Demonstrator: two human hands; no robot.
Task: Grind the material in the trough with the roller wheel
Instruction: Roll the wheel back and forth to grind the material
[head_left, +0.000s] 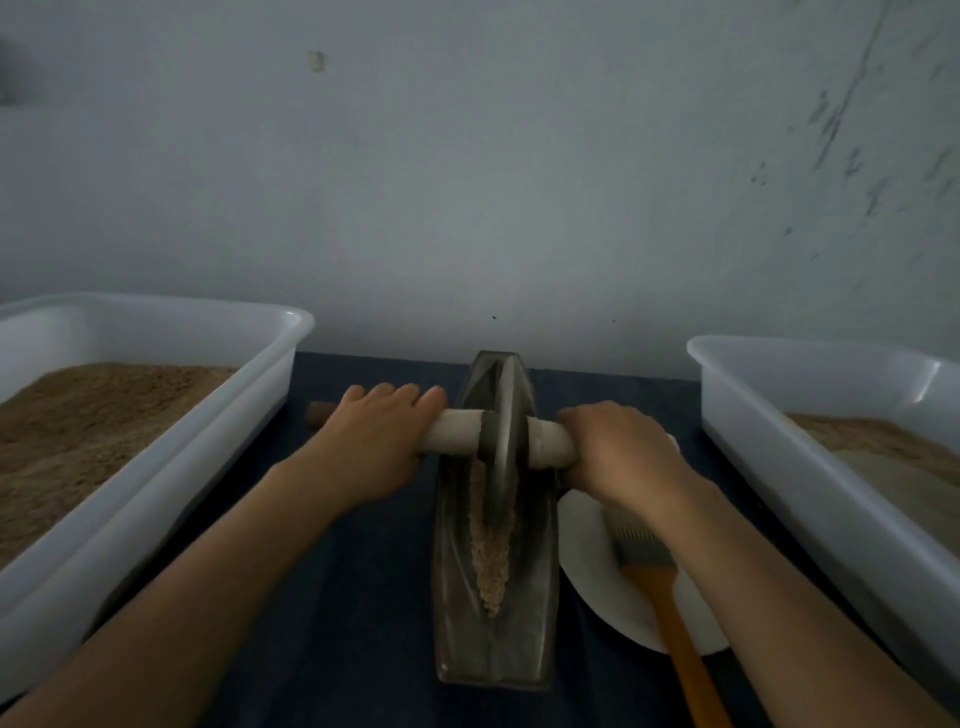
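A dark metal boat-shaped trough (540, 613) lies lengthwise on the table in front of me. Coarse tan material (491, 561) fills its groove at the near half. The dark roller wheel (503, 441) stands upright in the groove near the far end, on a pale axle handle (452, 430) that crosses the trough. My left hand (376, 441) grips the axle left of the wheel. My right hand (618, 452) grips it right of the wheel. The axle's brown left tip (318, 414) sticks out past my left hand.
A white tub (156, 467) of brown ground material stands at the left, and another white tub (810, 467) with tan material at the right. A white plate (608, 587) right of the trough carries a brush with an orange handle (680, 639). A grey wall rises behind.
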